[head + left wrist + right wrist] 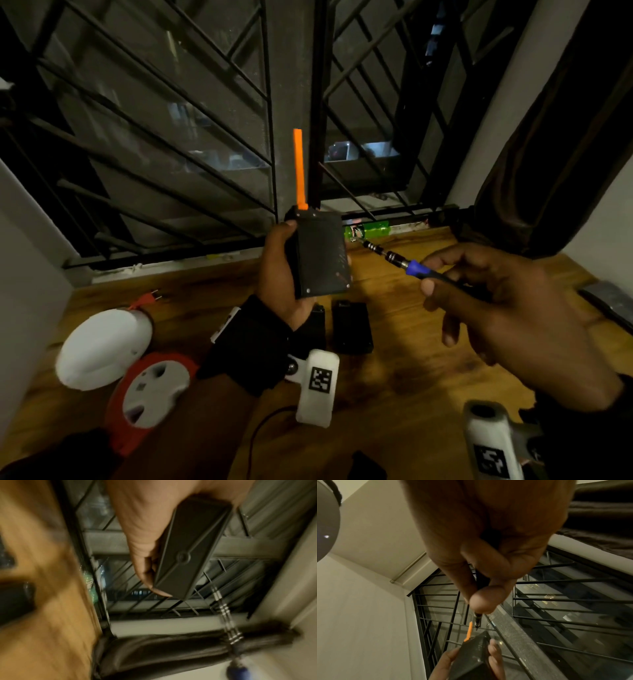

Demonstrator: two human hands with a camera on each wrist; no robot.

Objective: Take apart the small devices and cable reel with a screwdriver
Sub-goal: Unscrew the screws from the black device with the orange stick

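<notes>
Black box of a device (322, 255), an orange antenna-like strip (299, 169) rising from its top edge, stands upright in our left hand (279, 270) above the wooden tabletop (404, 359). Our thumb runs along its left side and the fingers (494, 651) wrap round the right, so the flat back with small bright screws at its corners faces us. Our right hand (496, 308) pinches the screwdriver (400, 262) by its blue-collared handle between thumb and forefinger, the other fingers hanging loosely curled. The bit sits just beside the device's upper right edge; whether it touches a screw we cannot tell.

We judge the casing to be rigid, light plastic, smooth enough to slip under the driver's twist, so it is best clamped by its long side walls, clear of the corner screws. The orange strip looks thin and likely to snap if used as a handle.

Below our left wrist lie two more dark blocks (352, 327). Further left of it rest the cable reel (150, 394), red with a white hub, a white domed cover (102, 347) and an orange plug (149, 298). A green object (368, 231) lies beyond the fingertips at the window grille (154, 120).
</notes>
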